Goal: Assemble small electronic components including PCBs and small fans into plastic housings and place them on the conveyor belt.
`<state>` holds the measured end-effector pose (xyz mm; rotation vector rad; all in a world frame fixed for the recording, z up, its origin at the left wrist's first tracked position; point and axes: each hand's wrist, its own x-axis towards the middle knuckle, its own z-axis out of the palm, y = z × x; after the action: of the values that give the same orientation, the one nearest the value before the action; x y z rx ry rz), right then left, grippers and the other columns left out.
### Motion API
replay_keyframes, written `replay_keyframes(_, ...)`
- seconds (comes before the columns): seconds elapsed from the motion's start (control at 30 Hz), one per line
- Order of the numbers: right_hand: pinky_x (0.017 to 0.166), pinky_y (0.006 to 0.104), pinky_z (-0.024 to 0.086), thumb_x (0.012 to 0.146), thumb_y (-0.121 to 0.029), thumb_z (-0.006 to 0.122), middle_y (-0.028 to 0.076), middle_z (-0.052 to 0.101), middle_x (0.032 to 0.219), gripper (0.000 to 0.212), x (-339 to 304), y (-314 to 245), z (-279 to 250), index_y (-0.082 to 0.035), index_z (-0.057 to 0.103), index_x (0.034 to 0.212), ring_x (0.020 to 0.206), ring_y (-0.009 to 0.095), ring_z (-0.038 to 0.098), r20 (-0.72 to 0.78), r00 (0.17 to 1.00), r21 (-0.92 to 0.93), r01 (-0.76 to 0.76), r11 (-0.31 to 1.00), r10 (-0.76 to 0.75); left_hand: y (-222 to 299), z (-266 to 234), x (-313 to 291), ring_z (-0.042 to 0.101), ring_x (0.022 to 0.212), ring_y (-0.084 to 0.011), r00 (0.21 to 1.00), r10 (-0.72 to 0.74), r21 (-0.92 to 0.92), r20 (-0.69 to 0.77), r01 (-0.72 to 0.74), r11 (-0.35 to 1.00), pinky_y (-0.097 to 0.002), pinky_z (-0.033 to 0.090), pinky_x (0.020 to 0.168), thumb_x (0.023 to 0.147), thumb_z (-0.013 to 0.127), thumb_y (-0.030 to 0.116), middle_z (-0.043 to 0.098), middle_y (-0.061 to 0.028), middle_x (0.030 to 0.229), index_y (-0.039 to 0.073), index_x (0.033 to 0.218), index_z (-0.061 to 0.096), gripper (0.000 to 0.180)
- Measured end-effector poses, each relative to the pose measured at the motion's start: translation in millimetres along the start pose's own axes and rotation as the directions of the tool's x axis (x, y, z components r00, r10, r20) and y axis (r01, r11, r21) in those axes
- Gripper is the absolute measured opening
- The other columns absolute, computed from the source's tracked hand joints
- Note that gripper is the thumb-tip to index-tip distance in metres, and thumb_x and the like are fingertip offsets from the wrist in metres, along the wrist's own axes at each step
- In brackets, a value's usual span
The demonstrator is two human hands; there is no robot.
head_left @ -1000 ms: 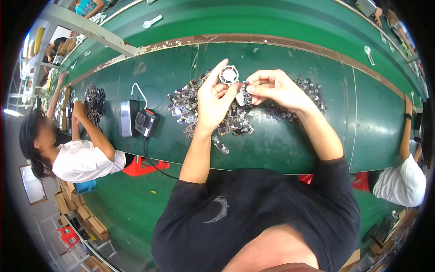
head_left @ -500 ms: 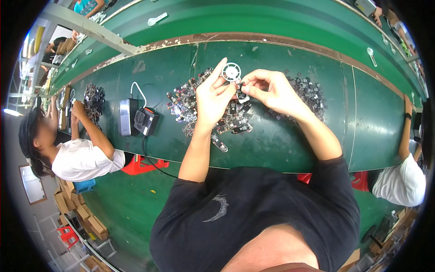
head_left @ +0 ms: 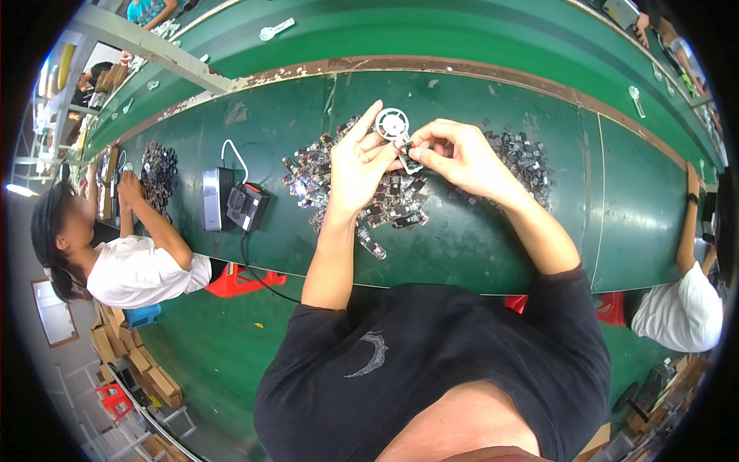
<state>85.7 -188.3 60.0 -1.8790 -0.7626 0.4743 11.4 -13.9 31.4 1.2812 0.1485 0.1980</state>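
Above the green table, my left hand [head_left: 356,171] is closed round the handle side of a white handheld fan housing [head_left: 392,123]. The round spoked head of this piece points away from me, and its lower part is partly hidden by my fingers. My right hand [head_left: 463,158] pinches at a small dark part [head_left: 409,152] that sits against the housing's handle. What kind of part it is stays too small to make out. Below my hands spreads a pile of small circuit-board assemblies [head_left: 392,209]. Past my right wrist lies a heap of small black pieces [head_left: 530,163].
A grey box-shaped device [head_left: 218,199] with a white cable and a black unit [head_left: 248,206] stand on the left. Beyond the table's raised edge [head_left: 431,64] runs a green belt carrying white housings [head_left: 277,30]. Co-workers sit left and right; another dark pile [head_left: 159,173] lies left.
My fingers have shifted slightly at the handle, and the dark part now lies closer along it. The white housings on the belt have moved a little to the right.
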Motion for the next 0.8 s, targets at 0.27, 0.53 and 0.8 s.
replay_keyframes(0.27,0.059,0.0226,0.043,0.084,-0.014,0.070,-0.001,0.061,0.074,0.019,0.5,0.5,-2.2,0.000,0.069,0.098,0.065,0.005,0.049,-0.026,0.999,-0.029,0.044,0.999,-0.045,6.1,0.5,-0.8,0.066,0.096,-0.0192,0.999,-0.042,-0.077,0.033,0.045,0.996,-0.0291,0.060,0.076,0.085,0.062,-0.008,0.064,-0.0167,0.112,-0.001,0.145,0.027,0.070)
replay_keyframes(0.53,0.060,0.0231,0.045,0.084,-0.014,0.071,0.001,0.064,0.072,0.019,-0.8,-2.1,-5.1,0.001,0.070,0.095,0.064,0.005,0.052,-0.009,1.000,-0.019,-0.025,1.000,0.025,6.5,0.7,-4.4,0.062,0.105,-0.0232,0.994,-0.027,-0.030,0.107,0.031,0.999,-0.0323,0.054,0.090,0.076,0.069,-0.013,0.060,-0.0187,0.119,-0.004,0.143,0.031,0.078)
replay_keyframes(0.8,0.062,0.0238,0.050,0.078,-0.013,0.074,0.005,0.066,0.071,0.020,0.4,-0.8,-3.7,0.000,0.070,0.092,0.065,0.009,0.061,-0.091,0.994,0.109,-0.047,0.993,0.057,4.9,7.2,-5.9,0.063,0.103,-0.0205,0.998,0.028,-0.053,0.048,-0.026,0.998,-0.0303,0.055,0.086,0.078,0.065,-0.016,0.060,-0.0176,0.121,-0.006,0.139,0.038,0.067)
